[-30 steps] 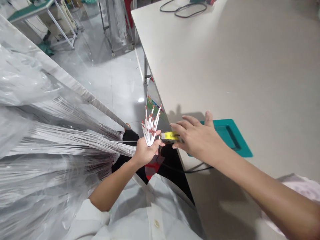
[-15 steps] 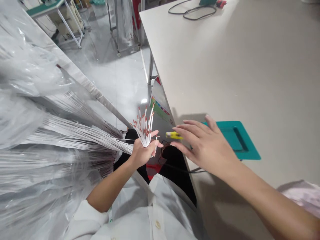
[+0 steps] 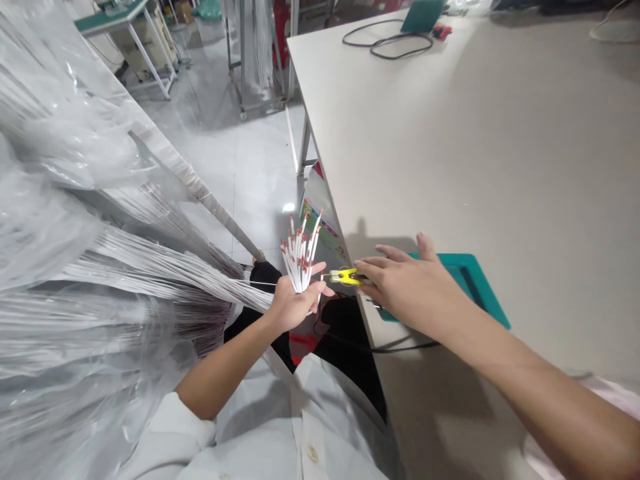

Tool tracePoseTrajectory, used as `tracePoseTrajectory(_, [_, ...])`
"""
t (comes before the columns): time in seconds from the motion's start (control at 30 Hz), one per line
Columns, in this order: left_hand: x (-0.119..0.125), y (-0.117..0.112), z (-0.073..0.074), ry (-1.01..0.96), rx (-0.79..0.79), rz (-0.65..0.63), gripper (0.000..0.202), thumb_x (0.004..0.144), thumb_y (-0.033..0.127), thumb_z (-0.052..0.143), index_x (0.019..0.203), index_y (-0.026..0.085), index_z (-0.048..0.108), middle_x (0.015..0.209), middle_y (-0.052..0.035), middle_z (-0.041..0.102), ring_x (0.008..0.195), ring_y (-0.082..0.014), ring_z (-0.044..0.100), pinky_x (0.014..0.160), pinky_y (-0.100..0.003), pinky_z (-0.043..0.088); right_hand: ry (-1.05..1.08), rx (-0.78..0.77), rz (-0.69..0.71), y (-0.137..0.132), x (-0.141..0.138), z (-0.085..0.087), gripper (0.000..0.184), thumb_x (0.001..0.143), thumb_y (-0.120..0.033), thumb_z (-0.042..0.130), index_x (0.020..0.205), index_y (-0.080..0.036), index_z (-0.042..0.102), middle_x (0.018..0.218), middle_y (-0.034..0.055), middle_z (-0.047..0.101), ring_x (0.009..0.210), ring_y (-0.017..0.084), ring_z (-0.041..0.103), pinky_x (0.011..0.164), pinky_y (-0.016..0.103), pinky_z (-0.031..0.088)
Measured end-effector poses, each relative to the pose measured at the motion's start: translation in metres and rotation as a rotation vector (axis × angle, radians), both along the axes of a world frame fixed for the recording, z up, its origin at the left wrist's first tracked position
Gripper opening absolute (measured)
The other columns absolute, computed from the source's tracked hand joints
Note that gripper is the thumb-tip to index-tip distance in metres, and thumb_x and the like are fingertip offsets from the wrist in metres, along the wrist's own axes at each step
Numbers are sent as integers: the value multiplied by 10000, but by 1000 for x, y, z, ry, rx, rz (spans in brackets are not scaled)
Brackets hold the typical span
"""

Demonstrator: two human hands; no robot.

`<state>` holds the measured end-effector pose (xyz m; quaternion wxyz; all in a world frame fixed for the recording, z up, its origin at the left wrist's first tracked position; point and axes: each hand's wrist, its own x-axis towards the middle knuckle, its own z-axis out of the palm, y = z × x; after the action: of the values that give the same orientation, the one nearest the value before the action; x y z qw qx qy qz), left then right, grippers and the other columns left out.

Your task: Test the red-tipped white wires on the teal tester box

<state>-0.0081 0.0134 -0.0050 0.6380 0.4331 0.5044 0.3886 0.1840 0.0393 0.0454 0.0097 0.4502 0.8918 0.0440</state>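
My left hand [image 3: 295, 303] is wrapped round a bundle of thin white wires [image 3: 301, 263], whose reddish-brown ends fan upward above the fist. One wire [image 3: 321, 283] stands apart at my left fingertips, its end at the tip of a yellow tweezer-like tool [image 3: 345, 275]. At the tool's other end is my right hand [image 3: 405, 280], fingers above and thumb below, closed about it. The hand hides much of the tool. Beneath the right hand lies a teal tray [image 3: 493, 303] on the table.
The pale table [image 3: 480, 153] has its edge close to my right hand. A black cable [image 3: 405, 348] runs over that edge. Long wire bundles under clear plastic [image 3: 100, 267] fill the left side. A looped cord [image 3: 385, 47] lies at the table's far end.
My left hand with the wires has shifted slightly right, bringing one wire's end to the yellow tool. My right fingers have drawn closer together about the tool. The view has tilted up slightly.
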Motion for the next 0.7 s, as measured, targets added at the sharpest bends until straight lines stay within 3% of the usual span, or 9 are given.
tracePoseTrajectory(0.17, [8,4,-4,18,-11,-9,533,766,296,580,1241,63,523,770,-98,711,396,-41,429,414,-201,379,33,-40,66,6,3,-5,235,820,-136,456,695,-234,628,693,92,702,1011,352,593,963,650,170])
tracePoseTrajectory(0.27, [10,6,-5,46,-14,-35,528,760,286,584,1234,62,529,755,-95,712,392,-42,436,419,-198,389,21,-62,60,6,3,-5,244,822,-135,448,677,-229,620,673,88,698,1003,344,603,968,661,165])
tracePoseTrajectory(0.4, [12,6,-6,71,2,-58,512,757,256,583,1230,66,536,740,-87,711,392,-46,443,427,-198,395,0,-103,-2,5,2,-3,150,814,-179,509,881,-182,644,870,108,715,1091,365,555,951,700,163])
tracePoseTrajectory(0.53, [11,4,-9,103,19,-16,486,760,259,585,1213,85,554,752,-79,711,403,-50,453,442,-203,409,25,-58,-19,5,3,-8,350,789,-249,578,1128,-162,571,1079,123,671,1113,365,535,948,685,207])
tracePoseTrajectory(0.7, [6,1,-12,89,34,-21,492,782,270,561,1233,76,532,786,-91,709,419,-50,453,469,-215,426,76,-64,-20,6,5,-16,390,798,-318,593,1164,-190,555,1085,115,670,1092,344,553,947,636,280])
